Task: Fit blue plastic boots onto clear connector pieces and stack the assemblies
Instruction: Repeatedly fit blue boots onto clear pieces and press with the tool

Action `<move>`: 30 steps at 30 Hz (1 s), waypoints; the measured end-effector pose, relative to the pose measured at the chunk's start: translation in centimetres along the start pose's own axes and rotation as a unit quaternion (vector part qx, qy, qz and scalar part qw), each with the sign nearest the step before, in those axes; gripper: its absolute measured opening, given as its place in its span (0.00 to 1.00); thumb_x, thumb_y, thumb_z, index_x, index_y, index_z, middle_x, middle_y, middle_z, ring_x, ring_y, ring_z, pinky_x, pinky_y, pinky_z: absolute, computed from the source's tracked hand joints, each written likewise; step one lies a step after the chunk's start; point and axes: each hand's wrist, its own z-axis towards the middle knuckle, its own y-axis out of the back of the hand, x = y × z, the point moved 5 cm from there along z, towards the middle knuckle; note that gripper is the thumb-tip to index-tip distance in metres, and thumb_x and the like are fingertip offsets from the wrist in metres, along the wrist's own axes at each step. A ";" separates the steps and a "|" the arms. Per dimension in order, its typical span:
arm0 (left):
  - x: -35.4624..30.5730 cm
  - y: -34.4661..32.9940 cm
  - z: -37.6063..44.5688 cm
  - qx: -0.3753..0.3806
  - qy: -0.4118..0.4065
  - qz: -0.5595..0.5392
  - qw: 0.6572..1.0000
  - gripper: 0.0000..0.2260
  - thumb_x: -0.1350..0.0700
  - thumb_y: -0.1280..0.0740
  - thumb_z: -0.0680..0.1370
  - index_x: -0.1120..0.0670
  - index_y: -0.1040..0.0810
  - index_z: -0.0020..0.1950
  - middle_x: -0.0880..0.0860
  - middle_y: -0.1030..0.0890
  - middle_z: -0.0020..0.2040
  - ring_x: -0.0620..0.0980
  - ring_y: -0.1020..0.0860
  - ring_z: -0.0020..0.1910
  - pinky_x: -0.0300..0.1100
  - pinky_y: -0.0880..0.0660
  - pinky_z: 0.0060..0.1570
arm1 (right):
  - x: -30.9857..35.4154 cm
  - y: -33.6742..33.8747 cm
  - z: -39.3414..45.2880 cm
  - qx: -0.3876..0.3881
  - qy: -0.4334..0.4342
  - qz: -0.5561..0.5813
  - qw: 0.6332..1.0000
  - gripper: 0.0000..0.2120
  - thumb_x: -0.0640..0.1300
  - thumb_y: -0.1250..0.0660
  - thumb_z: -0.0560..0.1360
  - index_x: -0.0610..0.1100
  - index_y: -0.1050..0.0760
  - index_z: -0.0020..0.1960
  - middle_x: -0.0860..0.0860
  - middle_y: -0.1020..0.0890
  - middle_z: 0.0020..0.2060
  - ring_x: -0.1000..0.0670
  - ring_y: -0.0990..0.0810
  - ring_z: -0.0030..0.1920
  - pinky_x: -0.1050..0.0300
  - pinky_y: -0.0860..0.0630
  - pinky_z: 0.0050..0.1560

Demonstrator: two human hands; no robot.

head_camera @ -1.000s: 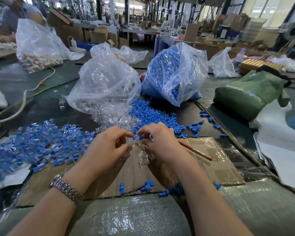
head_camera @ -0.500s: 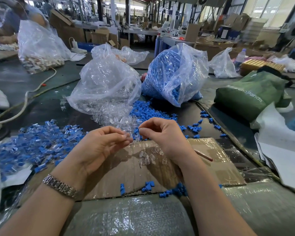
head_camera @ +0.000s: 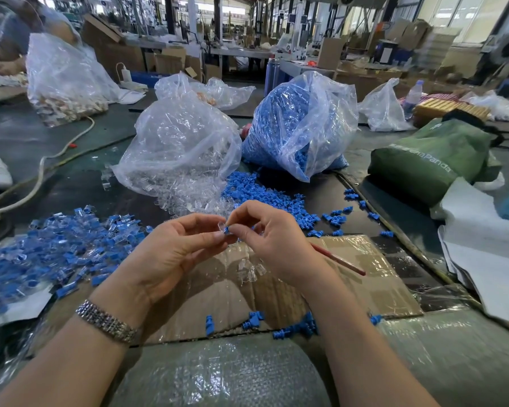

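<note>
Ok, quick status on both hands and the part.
Left hand and right hand pinch one blue boot with clear connector, above cardboard. Nothing blocking.

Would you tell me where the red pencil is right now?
The red pencil lies on the cardboard sheet, just right of the right hand and partly hidden behind its wrist.

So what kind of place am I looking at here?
Most likely a factory assembly floor: bulk bags of blue boots and clear connector pieces sit on the bench, finished assemblies are heaped at left, and cardboard cartons and machinery stand behind.
</note>
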 end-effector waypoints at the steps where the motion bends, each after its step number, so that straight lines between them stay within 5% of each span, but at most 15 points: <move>1: 0.0 -0.2 -0.1 0.007 -0.003 0.016 1.000 0.11 0.69 0.28 0.69 0.64 0.14 0.50 0.63 0.14 0.50 0.57 0.14 0.50 0.39 0.18 0.44 | 0.1 0.1 0.0 -0.004 0.009 -0.008 1.000 0.02 0.41 0.29 0.79 0.48 0.20 0.49 0.59 0.18 0.40 0.59 0.20 0.43 0.68 0.27 0.47; 6: -0.4 -0.6 -0.5 -0.002 -0.048 0.068 0.997 0.09 0.65 0.28 0.68 0.63 0.14 0.47 0.66 0.15 0.47 0.56 0.13 0.43 0.39 0.17 0.42 | 0.8 0.2 -0.2 -0.003 0.026 -0.027 0.999 0.01 0.40 0.30 0.80 0.45 0.20 0.50 0.58 0.19 0.41 0.60 0.21 0.43 0.69 0.28 0.47; 15: -0.8 -0.4 -0.6 0.011 -0.063 0.095 0.993 0.09 0.65 0.27 0.69 0.62 0.13 0.49 0.65 0.14 0.50 0.57 0.14 0.49 0.40 0.18 0.46 | 1.8 0.4 -0.6 0.004 0.050 -0.037 0.998 0.02 0.40 0.30 0.80 0.45 0.21 0.52 0.53 0.19 0.43 0.56 0.22 0.43 0.64 0.27 0.45; 19: -0.9 -0.2 -0.6 0.014 -0.060 0.064 0.996 0.10 0.65 0.28 0.70 0.63 0.14 0.50 0.65 0.15 0.52 0.59 0.14 0.52 0.40 0.18 0.48 | 0.0 2.6 -0.6 -0.058 -0.061 -0.044 0.995 0.08 0.53 0.32 0.80 0.51 0.25 0.56 0.56 0.21 0.45 0.61 0.22 0.43 0.64 0.25 0.45; 21: -0.9 -0.1 -0.6 0.012 -0.062 0.064 0.996 0.11 0.65 0.27 0.70 0.63 0.14 0.51 0.65 0.15 0.53 0.59 0.14 0.52 0.41 0.18 0.48 | -2.2 4.4 -1.0 -0.080 -0.184 -0.185 0.962 0.15 0.58 0.34 0.79 0.49 0.27 0.59 0.54 0.23 0.53 0.55 0.23 0.53 0.53 0.23 0.57; 24: -0.9 0.0 -0.5 0.007 -0.066 0.067 0.996 0.12 0.65 0.27 0.69 0.64 0.15 0.52 0.65 0.15 0.52 0.59 0.14 0.51 0.42 0.17 0.47 | -4.7 5.4 -2.5 0.022 -0.336 -0.310 0.889 0.24 0.61 0.32 0.76 0.44 0.28 0.60 0.45 0.28 0.60 0.43 0.27 0.61 0.42 0.26 0.64; 30: -0.9 0.1 -0.3 -0.001 -0.063 0.053 0.997 0.10 0.65 0.27 0.70 0.62 0.14 0.51 0.65 0.15 0.52 0.58 0.14 0.49 0.41 0.17 0.45 | -4.3 4.9 -2.7 0.054 -0.340 -0.366 0.864 0.19 0.56 0.32 0.76 0.45 0.34 0.37 0.43 0.25 0.46 0.42 0.26 0.47 0.51 0.30 0.44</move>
